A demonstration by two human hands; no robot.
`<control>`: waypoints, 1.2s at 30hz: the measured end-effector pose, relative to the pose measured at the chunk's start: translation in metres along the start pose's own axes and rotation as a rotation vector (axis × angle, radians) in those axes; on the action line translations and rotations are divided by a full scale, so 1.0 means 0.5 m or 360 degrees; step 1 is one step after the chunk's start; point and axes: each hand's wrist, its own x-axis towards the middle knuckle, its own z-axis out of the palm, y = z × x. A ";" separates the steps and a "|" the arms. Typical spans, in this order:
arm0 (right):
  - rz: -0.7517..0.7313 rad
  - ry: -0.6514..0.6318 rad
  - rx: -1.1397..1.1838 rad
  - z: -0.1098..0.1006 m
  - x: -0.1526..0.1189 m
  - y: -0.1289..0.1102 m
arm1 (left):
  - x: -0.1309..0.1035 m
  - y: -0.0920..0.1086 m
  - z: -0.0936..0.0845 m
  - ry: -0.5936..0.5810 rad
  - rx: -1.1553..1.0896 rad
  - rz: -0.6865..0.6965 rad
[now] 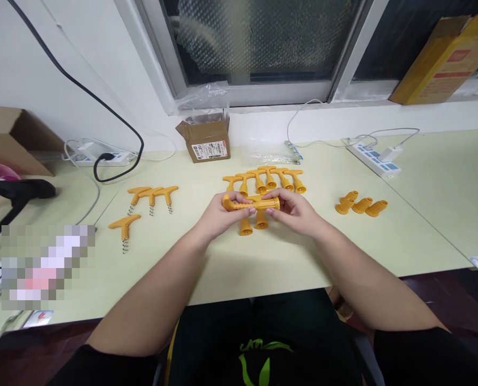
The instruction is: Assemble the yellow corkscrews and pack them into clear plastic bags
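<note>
Fingers of the left hand [222, 213] are pinching a yellow handle [227, 203] at the centre of the frame, while the right hand [299, 214] is gripping the sleeve [269, 204] on its end, probably to keep both parts in line. On the tabletop [263, 273], spring-ended handles [151, 196] are sitting at the left and loose sleeves [361, 205] at the right, seemingly sorted by kind; sleeved handles [260, 183] are clustering around the hands.

1. T-handles [123, 224], sleeves [376, 208]: orange-yellow.
2. Counter [263, 268]: pale yellow-green.
3. Small box [221, 134]: brown; label [209, 150] white, black print.
4. Shirt [303, 327]: dark, bright green print.
5. Window box [435, 80]: yellow-brown, red patches.
6. Cable [82, 86]: black.
</note>
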 end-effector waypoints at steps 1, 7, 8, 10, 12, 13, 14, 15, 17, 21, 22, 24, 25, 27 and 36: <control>-0.0101 0.0016 -0.0102 -0.002 0.000 0.000 | 0.000 0.000 -0.001 -0.0014 -0.0018 -0.0022; -0.0509 0.0039 -0.0364 -0.011 0.006 0.004 | 0.002 -0.002 0.000 -0.0055 -0.0105 -0.0158; -0.0556 0.0045 -0.0381 -0.011 0.007 0.005 | 0.002 -0.002 0.001 -0.0060 -0.0142 -0.0191; -0.0614 0.0060 -0.0390 -0.010 0.008 0.005 | 0.002 -0.002 0.004 -0.0076 -0.0224 -0.0272; -0.0567 0.0074 -0.0343 -0.008 0.006 0.004 | 0.002 -0.001 0.005 -0.0089 -0.0269 -0.0306; -0.0496 0.0082 -0.0298 -0.007 0.004 0.003 | 0.002 0.000 0.005 -0.0087 -0.0267 -0.0288; -0.0399 0.0087 -0.0241 -0.005 0.002 0.001 | 0.001 0.002 0.004 -0.0079 -0.0243 -0.0245; -0.0281 0.0088 -0.0174 -0.003 -0.001 -0.001 | 0.000 0.003 0.004 -0.0065 -0.0198 -0.0185; -0.0036 0.0064 -0.0019 0.002 -0.004 -0.005 | -0.002 0.006 0.003 -0.0053 -0.0065 -0.0060; 0.0282 -0.0019 0.0268 0.008 -0.004 -0.014 | -0.008 0.007 0.005 -0.0058 0.0190 0.0130; 0.0336 -0.0036 0.0314 0.008 -0.003 -0.016 | -0.010 0.006 0.005 -0.0054 0.0234 0.0171; 0.0445 -0.0081 0.0373 0.008 -0.001 -0.020 | -0.013 0.001 0.005 -0.0042 0.0329 0.0260; 0.0498 -0.0108 0.0386 0.007 0.000 -0.022 | -0.014 -0.001 0.005 -0.0046 0.0386 0.0311; 0.0605 -0.0166 0.0402 0.006 0.001 -0.025 | -0.015 -0.005 0.004 -0.0063 0.0500 0.0437; 0.0712 -0.0253 0.0420 0.009 0.002 -0.033 | -0.013 -0.008 0.001 -0.0060 0.0662 0.0647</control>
